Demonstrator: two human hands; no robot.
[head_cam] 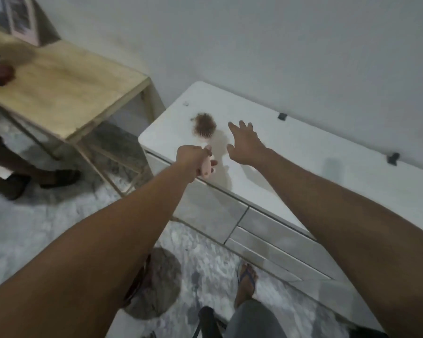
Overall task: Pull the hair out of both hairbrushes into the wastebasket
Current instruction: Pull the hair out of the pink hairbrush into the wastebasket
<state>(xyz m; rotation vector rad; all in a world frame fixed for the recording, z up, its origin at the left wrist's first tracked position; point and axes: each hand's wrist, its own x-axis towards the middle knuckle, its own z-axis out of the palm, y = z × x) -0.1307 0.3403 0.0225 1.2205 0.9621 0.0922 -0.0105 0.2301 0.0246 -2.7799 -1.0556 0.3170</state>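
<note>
the left grip (193, 158) is clenching around the pink handle (206, 168) of a hairbrush (206, 135), at the front edge of the white dresser (303, 152). the brush's long axis is running straight away from that grip toward the wall, so the head is lying just beyond the knuckles, bristles facing up. a brown wad of hair (203, 120) is sitting on its far end. the right grip (244, 142) is hovering released with fingers spread, holding nothing, just to the right of the head and about level with it. it is the free hand nearest the hair, and the wad is lying just to its left. the wastebasket (156, 281), as i judge the grey round thing on the floor to be, is sitting under the left forearm, well back from both grips and partly hidden. only one brush is showing. the coming pull is likely asking the right grip to cross leftward onto the wad while the left is steadying the handle.
</note>
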